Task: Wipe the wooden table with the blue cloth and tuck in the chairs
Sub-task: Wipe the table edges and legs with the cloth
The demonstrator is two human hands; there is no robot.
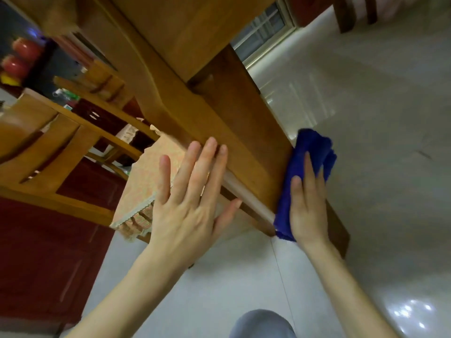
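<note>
The view is tilted and low, beside a leg (244,132) of the wooden table (185,32), whose underside fills the top. My right hand (308,206) presses the folded blue cloth (314,150) against the leg's right edge, with fingers laid over the cloth. My left hand (188,201) lies flat against the leg's left side; its fingers are spread and hold nothing. A wooden chair (48,142) stands to the left, its patterned, fringed seat cushion (151,181) just behind my left hand.
A dark red cabinet (48,240) runs along the lower left. Glossy pale floor tiles (366,118) spread to the right and below. More wooden legs (346,13) stand at the top right, by a window (263,28). My knee (263,323) shows at the bottom.
</note>
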